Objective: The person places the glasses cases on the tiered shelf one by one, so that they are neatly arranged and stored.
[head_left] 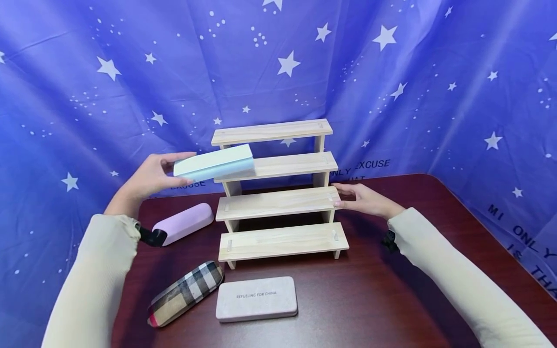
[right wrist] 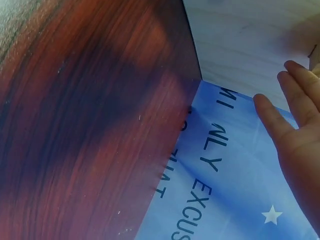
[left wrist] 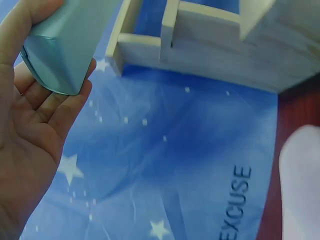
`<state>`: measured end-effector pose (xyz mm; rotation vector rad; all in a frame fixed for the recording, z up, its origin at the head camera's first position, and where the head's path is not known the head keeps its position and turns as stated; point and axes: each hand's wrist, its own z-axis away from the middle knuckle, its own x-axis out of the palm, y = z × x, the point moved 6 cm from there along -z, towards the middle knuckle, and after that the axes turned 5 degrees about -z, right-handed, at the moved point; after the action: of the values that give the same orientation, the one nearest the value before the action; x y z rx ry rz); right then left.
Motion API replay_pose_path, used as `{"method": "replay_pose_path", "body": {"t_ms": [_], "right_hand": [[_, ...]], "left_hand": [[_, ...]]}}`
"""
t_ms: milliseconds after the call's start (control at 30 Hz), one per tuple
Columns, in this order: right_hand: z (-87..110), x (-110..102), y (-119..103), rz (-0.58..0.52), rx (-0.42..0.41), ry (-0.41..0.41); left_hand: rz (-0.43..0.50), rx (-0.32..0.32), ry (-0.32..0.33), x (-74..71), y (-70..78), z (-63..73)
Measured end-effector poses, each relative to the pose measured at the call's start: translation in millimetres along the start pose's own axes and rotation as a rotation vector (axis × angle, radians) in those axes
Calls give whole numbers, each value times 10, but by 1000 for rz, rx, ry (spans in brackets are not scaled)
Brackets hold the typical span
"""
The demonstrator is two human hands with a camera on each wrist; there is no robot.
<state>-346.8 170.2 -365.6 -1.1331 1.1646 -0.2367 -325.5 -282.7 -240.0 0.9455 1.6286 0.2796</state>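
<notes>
My left hand point(head_left: 150, 176) grips one end of a pale blue, wedge-shaped glasses case point(head_left: 215, 162), thumb on the near side and fingers on the far side. The case is in the air, its right end in front of the left part of a wooden step shelf point(head_left: 278, 205). In the left wrist view, the case point(left wrist: 60, 55) lies against the curled fingers. At the shelf's right side, my right hand point(head_left: 363, 199) holds the end of the second-lowest plank between thumb and forefinger. Its other fingers point(right wrist: 295, 97) extend along the side panel in the right wrist view.
A lilac glasses case point(head_left: 184, 224) lies left of the shelf, under the left forearm. Nearer me are a plaid glasses case point(head_left: 187, 292) and a pale flat case point(head_left: 256, 299) with printed lettering. A starry blue curtain point(head_left: 278, 92) hangs behind the dark red table point(head_left: 370, 290).
</notes>
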Motion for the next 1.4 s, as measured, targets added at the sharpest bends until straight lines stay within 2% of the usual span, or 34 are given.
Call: {"method": "replay_pose_path", "body": {"t_ms": [167, 433, 567, 700, 900, 1167, 1300, 1400], "right_hand": [[-2, -2, -1, -6, 24, 14], [9, -2, 7, -45, 58, 34], [14, -4, 18, -61, 55, 36], [11, -3, 26, -50, 49, 41], [13, -13, 19, -27, 36, 38], [21, -24, 12, -46, 33, 50], [16, 11, 14, -54, 16, 39], [13, 26, 20, -61, 7, 33]], "left_hand": [[34, 21, -22, 119, 142, -268], [132, 25, -62, 321, 273, -647], [218, 47, -63, 367, 317, -844], [272, 23, -66, 383, 312, -1006], [329, -53, -86, 412, 331, -1180], [202, -75, -82, 405, 372, -1386], [238, -112, -89, 431, 341, -1424], [263, -105, -105, 477, 343, -1448]]}}
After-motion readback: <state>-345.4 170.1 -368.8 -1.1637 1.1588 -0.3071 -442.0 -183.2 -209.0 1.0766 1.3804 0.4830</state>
